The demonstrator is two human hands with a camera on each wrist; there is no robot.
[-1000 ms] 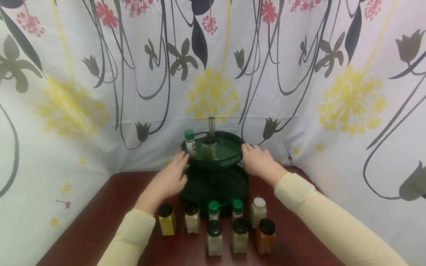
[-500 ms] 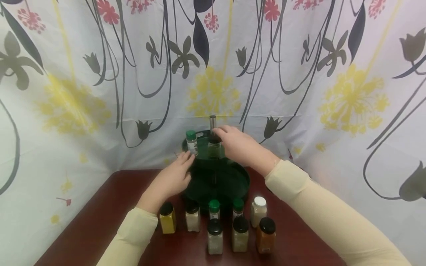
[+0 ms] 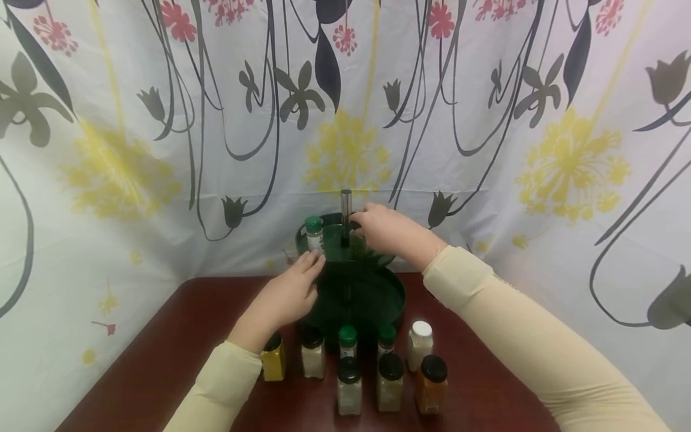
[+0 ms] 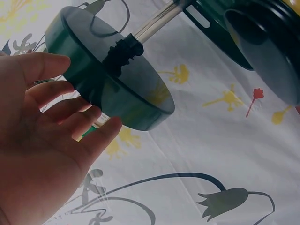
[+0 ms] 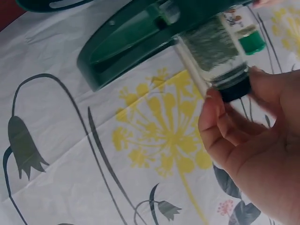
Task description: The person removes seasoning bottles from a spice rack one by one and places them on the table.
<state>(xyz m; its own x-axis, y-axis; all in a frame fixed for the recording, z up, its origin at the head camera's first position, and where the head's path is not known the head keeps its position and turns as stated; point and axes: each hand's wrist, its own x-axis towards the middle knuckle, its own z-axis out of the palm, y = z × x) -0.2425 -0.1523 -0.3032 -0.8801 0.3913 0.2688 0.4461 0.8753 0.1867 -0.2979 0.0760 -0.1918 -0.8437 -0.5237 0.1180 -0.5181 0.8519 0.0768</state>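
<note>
On the upper tier of a dark green two-tier tray, my right hand pinches the black lid of a clear spice jar; green dried herbs show inside. Most of that jar is hidden by the hand in the head view. At the tier's left front, my left hand touches the rim with fingers loosely extended, as the left wrist view shows at the tray wall. Just above those fingertips stands a green-capped spice bottle. A metal post rises from the tray's middle.
Several spice jars stand on the dark red table before the tray: a yellow one, a white-lidded one, an orange one, and green-capped bottles. A flowered curtain closes in behind and at both sides.
My right hand left the tray's right rim and took hold of the black-lidded jar, which has shifted right, past the post. The left hand and the green-capped bottle moved slightly right.
</note>
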